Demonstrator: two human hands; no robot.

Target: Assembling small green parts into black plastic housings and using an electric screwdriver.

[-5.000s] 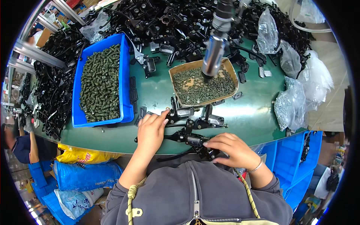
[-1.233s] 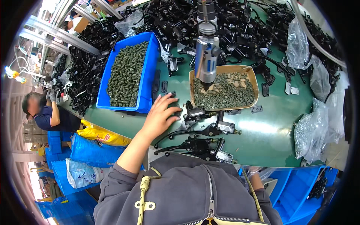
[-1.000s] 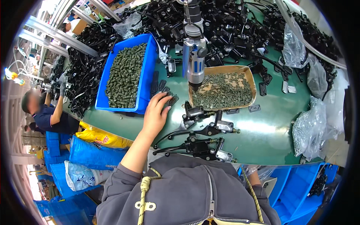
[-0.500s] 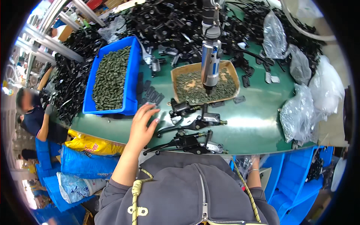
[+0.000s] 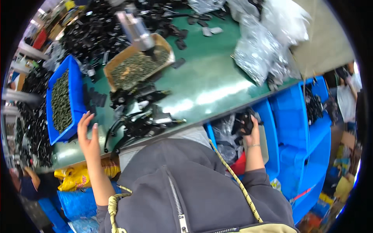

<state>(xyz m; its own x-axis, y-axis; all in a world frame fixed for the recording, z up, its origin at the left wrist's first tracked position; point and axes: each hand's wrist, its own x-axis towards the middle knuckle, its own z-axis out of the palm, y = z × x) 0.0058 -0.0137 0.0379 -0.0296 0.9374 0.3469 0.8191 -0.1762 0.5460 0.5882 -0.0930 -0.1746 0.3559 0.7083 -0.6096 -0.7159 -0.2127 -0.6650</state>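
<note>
Black, probably metal: saw a compact part [image 5: 243, 124] near three o'clock, at a blue bin [image 5: 271, 140], held in the curled, partly closed grip of the right hand [image 5: 253, 133]. Judged stiff, moderately weighty, perhaps slick; best taken round its thickest portion. Could not tell finer shape. Toward nine, noticed the left hand [image 5: 89, 142] spread, apparently holding nothing, just beside the blue tray [image 5: 79, 97].

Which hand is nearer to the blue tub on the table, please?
Left. The left hand is close beside the blue tub; the right hand is far to its right, past the front edge of the table.
</note>
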